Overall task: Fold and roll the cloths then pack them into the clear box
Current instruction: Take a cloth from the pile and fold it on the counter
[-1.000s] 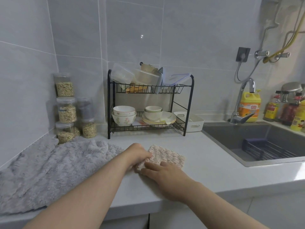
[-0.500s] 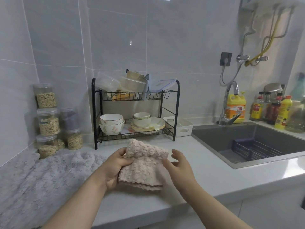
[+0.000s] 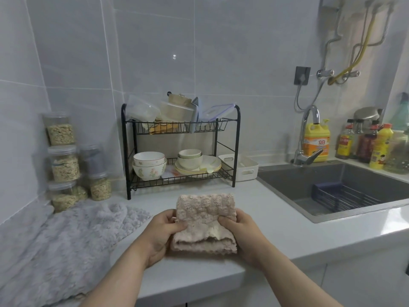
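Observation:
A folded beige fluffy cloth (image 3: 204, 214) is held up above the white counter (image 3: 276, 227), its layered edges hanging toward me. My left hand (image 3: 160, 231) grips its left side with thumb on top. Gripping the right side is my right hand (image 3: 241, 229), thumb pressed into the fabric. A large grey fluffy cloth (image 3: 62, 244) lies spread on the counter at the left. A clear box (image 3: 142, 110) sits tilted on the top shelf of the black dish rack (image 3: 236, 140), beside other containers.
Stacked jars of grain (image 3: 63, 160) stand in the left corner. The rack's lower shelf holds bowls (image 3: 149, 165) and plates. A white bin (image 3: 245, 167) sits beside the rack. To the right are a sink (image 3: 332, 191), a tap (image 3: 306, 138) and several bottles (image 3: 316, 140).
The beige cloth, flat on the counter a second ago, has been lifted. My right hand, open half a second ago, now grips its right side. The camera has tilted up.

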### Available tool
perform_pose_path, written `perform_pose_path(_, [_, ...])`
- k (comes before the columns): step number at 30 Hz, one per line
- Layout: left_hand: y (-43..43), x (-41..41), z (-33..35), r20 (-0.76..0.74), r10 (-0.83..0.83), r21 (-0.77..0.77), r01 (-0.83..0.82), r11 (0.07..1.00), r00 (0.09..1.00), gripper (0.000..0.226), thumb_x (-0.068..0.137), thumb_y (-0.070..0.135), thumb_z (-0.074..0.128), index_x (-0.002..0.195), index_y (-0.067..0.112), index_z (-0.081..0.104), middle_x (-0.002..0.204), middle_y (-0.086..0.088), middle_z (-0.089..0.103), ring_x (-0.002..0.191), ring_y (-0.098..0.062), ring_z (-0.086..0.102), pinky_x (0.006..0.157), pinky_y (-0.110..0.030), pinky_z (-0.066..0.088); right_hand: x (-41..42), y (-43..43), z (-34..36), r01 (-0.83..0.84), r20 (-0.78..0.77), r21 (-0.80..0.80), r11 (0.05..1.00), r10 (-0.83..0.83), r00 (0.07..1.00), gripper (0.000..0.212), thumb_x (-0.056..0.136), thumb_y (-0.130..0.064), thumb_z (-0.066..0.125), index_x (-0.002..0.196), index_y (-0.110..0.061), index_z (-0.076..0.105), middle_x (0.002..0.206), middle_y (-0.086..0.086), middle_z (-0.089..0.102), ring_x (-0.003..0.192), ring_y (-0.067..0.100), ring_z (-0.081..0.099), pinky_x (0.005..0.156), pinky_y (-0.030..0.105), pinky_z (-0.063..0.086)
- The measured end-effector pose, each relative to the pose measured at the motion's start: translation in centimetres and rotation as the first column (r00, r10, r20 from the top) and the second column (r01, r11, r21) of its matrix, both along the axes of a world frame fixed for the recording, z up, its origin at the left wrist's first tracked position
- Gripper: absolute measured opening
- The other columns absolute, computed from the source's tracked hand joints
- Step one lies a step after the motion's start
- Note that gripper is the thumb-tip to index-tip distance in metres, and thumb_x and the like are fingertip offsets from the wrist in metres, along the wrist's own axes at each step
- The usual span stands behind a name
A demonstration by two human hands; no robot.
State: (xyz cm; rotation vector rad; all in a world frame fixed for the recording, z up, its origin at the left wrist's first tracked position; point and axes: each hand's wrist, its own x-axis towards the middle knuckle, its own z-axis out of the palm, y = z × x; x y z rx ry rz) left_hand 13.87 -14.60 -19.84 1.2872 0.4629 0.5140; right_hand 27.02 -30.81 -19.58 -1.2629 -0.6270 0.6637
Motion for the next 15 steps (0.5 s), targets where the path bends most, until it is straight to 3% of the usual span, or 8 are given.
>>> perform_pose_path(4, [0.2, 0.1, -0.1, 0.022, 0.042, -0.074, -0.041, 0.996, 0.999, 0.036, 0.079, -0.021, 0.056, 0.108, -0.001, 0.062, 0.1, -0.026, 0.067, 0.074, -0.033, 0.066, 0.057, -0.035, 0.057, 0.5, 0.0, -0.2, -0.018, -0.13, 0.105, 0.994, 0.032, 0.991, 0.036, 0.085, 0.019, 0.048, 0.111, 0.001, 0.065, 0.105, 0.029, 0.069, 0.093, 0.04, 0.067, 0.086, 0.049, 0.053])
perform_pose_path(8, [0.5, 0.3, -0.1, -0.015, 0.074, -0.15, -0.076, 0.986, 0.997, 0.037, 0.083, -0.023, 0.041, 0.097, 0.002, 0.063, 0.073, -0.015, 0.064, 0.039, -0.012, 0.043, 0.035, -0.015, 0.035, 0.6, 0.2, -0.4, 0.018, -0.161, 0.077, 0.997, -0.005, 0.987, 0.031, 0.08, 0.023, 0.046, 0.098, 0.01, 0.067, 0.097, 0.034, 0.067, 0.083, 0.036, 0.067, 0.071, 0.039, 0.057])
perform_pose_path(11, [0.3, 0.4, 0.1, -0.029, 0.121, -0.156, -0.124, 0.98, 0.992, 0.043, 0.082, -0.023, 0.026, 0.079, 0.006, 0.057, 0.052, -0.006, 0.057, 0.031, -0.009, 0.04, 0.035, -0.014, 0.034, 0.8, 0.1, -0.4, 0.024, -0.228, 0.054, 0.998, -0.011, 0.974, 0.033, 0.076, 0.018, 0.038, 0.08, 0.005, 0.068, 0.086, 0.028, 0.065, 0.077, 0.035, 0.062, 0.069, 0.038, 0.05])
perform_pose_path(13, [-0.1, 0.1, 0.3, 0.03, 0.105, -0.171, -0.098, 0.98, 0.994, 0.039, 0.079, -0.011, 0.031, 0.071, 0.007, 0.064, 0.06, -0.011, 0.057, 0.04, -0.015, 0.048, 0.042, -0.02, 0.036, 0.6, 0.0, -0.5, 0.016, -0.289, 0.038, 0.999, -0.004, 0.957, 0.023, 0.072, 0.001, 0.043, 0.074, -0.001, 0.066, 0.08, 0.022, 0.059, 0.071, 0.031, 0.056, 0.065, 0.036, 0.044])
perform_pose_path(15, [-0.6, -0.3, 0.5, 0.078, 0.066, -0.186, -0.051, 0.981, 0.995, 0.042, 0.085, 0.011, 0.037, 0.057, 0.01, 0.068, 0.07, -0.013, 0.059, 0.054, -0.021, 0.054, 0.057, -0.029, 0.038, 0.4, 0.2, -0.7, 0.021, -0.241, 0.023, 1.0, -0.015, 0.97, 0.02, 0.075, -0.024, 0.058, 0.074, -0.006, 0.067, 0.077, 0.019, 0.059, 0.069, 0.03, 0.055, 0.065, 0.036, 0.043])
